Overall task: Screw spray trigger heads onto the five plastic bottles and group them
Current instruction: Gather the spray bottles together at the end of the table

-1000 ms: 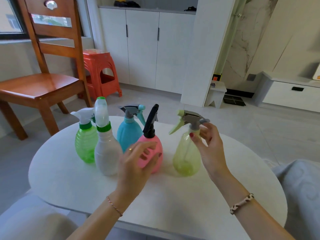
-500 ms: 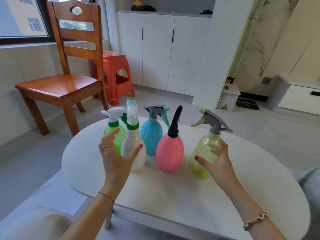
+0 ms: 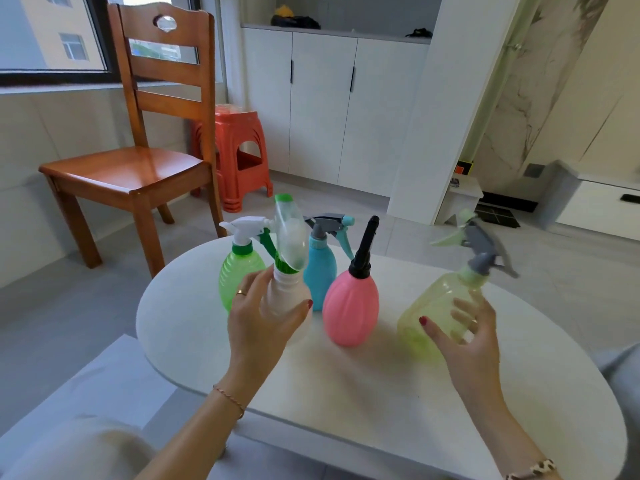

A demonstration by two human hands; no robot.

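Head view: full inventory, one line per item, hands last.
Table: 1, white, rounded, foreground.
Green bottle: 1, clear green, white trigger head, far left of the row.
White bottle: 1, white, green collar, clear cap, tilted, in the left hand.
Blue bottle: 1, blue, grey trigger head, behind the row.
Pink bottle: 1, pink, black head, centre.
Yellow bottle: 1, pale yellow-green, grey trigger head, tilted, apart on the right.
Chair: 1, brown wood, left, by the window.
Stool: 1, orange plastic, behind the chair.
Cabinet: 1, white, back wall.
Left hand: grips the white bottle.
Right hand: holds the yellow bottle.
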